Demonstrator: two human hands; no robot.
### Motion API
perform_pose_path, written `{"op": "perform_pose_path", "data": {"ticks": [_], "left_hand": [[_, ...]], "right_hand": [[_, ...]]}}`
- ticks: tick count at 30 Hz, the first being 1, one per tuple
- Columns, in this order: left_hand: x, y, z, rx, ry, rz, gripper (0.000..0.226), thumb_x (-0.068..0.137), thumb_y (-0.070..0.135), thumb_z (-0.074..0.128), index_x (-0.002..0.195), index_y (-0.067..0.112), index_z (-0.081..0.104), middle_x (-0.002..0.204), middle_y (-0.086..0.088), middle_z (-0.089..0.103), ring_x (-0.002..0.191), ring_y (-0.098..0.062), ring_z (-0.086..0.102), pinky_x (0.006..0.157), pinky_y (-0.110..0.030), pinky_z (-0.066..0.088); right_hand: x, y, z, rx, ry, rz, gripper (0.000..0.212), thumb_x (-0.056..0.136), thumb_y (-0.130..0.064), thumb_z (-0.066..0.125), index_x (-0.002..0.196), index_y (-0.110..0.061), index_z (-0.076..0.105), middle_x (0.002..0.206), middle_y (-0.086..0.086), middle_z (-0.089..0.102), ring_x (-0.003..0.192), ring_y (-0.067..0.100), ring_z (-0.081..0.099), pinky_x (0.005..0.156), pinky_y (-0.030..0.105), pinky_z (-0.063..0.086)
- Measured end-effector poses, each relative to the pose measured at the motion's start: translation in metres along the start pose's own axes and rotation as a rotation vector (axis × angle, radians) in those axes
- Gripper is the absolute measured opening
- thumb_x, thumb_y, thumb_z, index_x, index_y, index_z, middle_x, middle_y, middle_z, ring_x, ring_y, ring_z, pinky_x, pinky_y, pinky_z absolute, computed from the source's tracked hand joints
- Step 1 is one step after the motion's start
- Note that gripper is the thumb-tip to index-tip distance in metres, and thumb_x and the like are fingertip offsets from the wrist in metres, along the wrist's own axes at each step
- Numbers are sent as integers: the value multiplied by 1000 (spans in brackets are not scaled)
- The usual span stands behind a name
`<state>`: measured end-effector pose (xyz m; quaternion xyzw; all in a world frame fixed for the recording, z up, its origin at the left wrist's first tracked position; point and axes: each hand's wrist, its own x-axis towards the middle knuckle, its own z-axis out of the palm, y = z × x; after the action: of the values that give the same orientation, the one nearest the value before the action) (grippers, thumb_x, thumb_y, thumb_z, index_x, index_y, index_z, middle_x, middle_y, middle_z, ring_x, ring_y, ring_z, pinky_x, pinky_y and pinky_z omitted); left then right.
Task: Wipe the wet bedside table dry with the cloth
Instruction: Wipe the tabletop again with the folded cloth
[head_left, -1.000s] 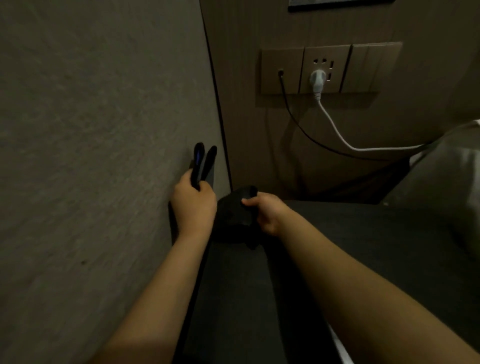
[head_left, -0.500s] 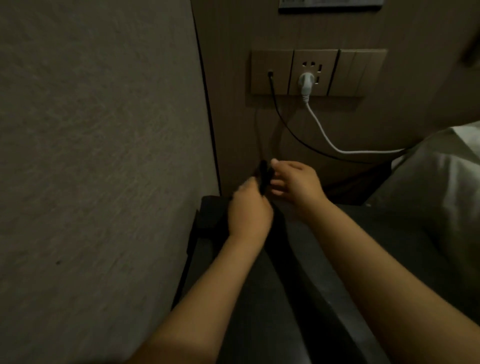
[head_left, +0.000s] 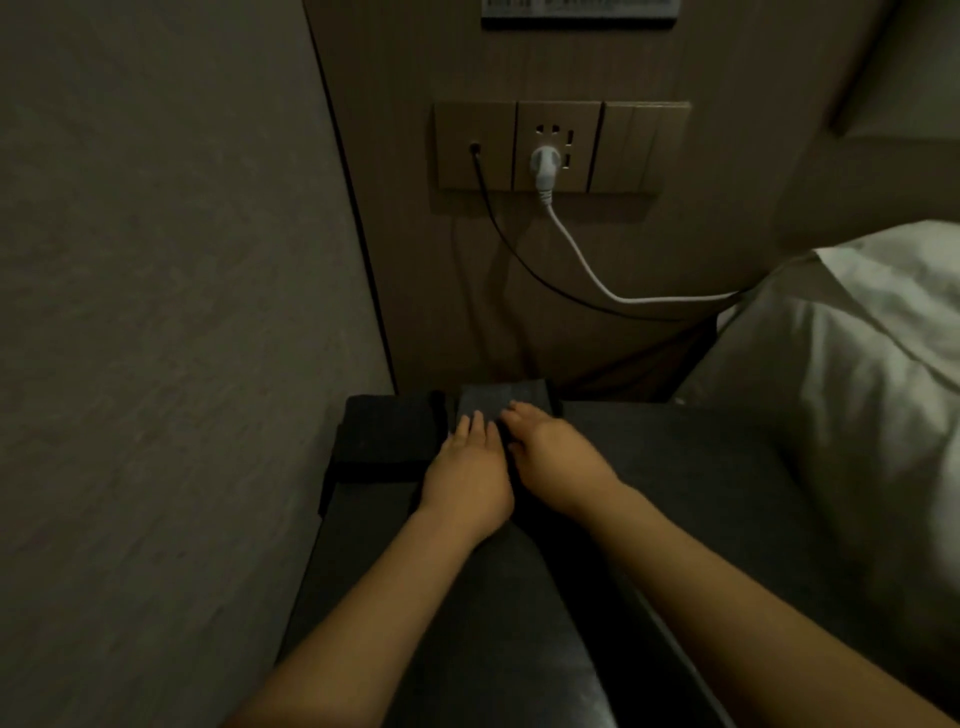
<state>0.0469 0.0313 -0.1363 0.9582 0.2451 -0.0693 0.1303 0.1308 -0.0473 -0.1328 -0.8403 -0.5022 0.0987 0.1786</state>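
Having been lowered from mid-air, the cloth is now pressed flat on the desk below the wall socket by the left hand and right hand, each grip spread, so wiping seems ready to begin.

Nothing can be read: the dark plate on the wall above the socket panel carries print too blurred.

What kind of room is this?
Probably a hotel bedroom: white bedding at the right, a dark bedside table, and a wall outlet panel with two cords plugged in.
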Motion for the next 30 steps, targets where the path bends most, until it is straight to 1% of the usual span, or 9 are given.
{"op": "perform_pose_path", "data": {"ticks": [2, 3, 5, 9, 13, 17, 22, 26, 30], "left_hand": [[4, 0, 1, 107, -54, -21, 74, 94, 21, 41, 150, 4, -4, 159, -15, -8, 148, -25, -4, 120, -36, 1], [6, 0, 0, 145, -57, -19, 75, 94, 24, 41, 150, 4, -5, 159, -15, -9, 148, -25, -6, 119, -36, -1], [9, 0, -2, 197, -51, -2, 77, 93, 29, 40, 150, 4, -6, 159, -15, -10, 147, -26, -8, 119, -38, -5], [14, -1, -3, 181, -62, 31, 74, 95, 30, 34, 149, 3, -7, 158, -17, -12, 147, -27, -11, 120, -38, -5], [16, 4, -4, 93, -101, 33, 71, 96, 27, 33, 149, 3, -9, 158, -17, -14, 147, -26, -11, 120, -36, -3], [18, 20, 1, 20, -80, 47, 68, 98, 26, 31, 149, 3, -8, 158, -15, -15, 147, -25, -11, 119, -35, -2], [28, 52, 10, -5, -79, 75, 69, 98, 27, 31, 149, 3, -9, 158, -16, -15, 147, -26, -12, 119, -35, -2], [37, 88, 15, 8, -85, 130, 68, 98, 27, 30, 149, 2, -7, 158, -17, -13, 147, -27, -11, 119, -35, -2], [45, 123, 24, 12, -89, 190, 66, 99, 28, 27, 149, 1, -7, 158, -18, -13, 147, -27, -11, 119, -36, -3]], "right_hand": [[6, -3, 5, -202, -127, -44, 51, 97, -8, 30, 144, 0, 14, 156, 16, 15, 145, 25, 10, 116, 27, 1], [8, -3, 6, -246, -146, -59, 52, 98, -9, 28, 145, 1, 9, 156, 17, 11, 145, 26, 6, 116, 27, -2], [8, -1, 5, -266, -158, -69, 53, 98, -11, 28, 145, 1, 6, 157, 18, 7, 145, 25, 4, 116, 27, -3], [12, 10, 8, -173, -171, -41, 57, 97, -18, 35, 146, -5, 9, 157, 14, 10, 146, 23, 9, 120, 30, 7], [7, 16, 8, -148, -152, -37, 57, 97, -20, 35, 146, -7, 10, 157, 12, 10, 145, 20, 9, 118, 28, 6], [0, 29, 0, -83, -114, 4, 57, 97, -21, 38, 147, -13, 13, 157, 7, 13, 145, 18, 11, 116, 26, 10], [-15, 57, -14, -78, -94, 52, 56, 96, -20, 39, 147, -14, 16, 157, 5, 15, 145, 16, 12, 116, 25, 11], [-32, 85, -28, -92, -89, 106, 55, 96, -18, 38, 147, -15, 16, 157, 4, 14, 145, 16, 11, 116, 24, 10], [-53, 115, -42, -101, -59, 178, 55, 95, -16, 38, 146, -17, 19, 157, 4, 17, 145, 16, 13, 116, 25, 13]]}}
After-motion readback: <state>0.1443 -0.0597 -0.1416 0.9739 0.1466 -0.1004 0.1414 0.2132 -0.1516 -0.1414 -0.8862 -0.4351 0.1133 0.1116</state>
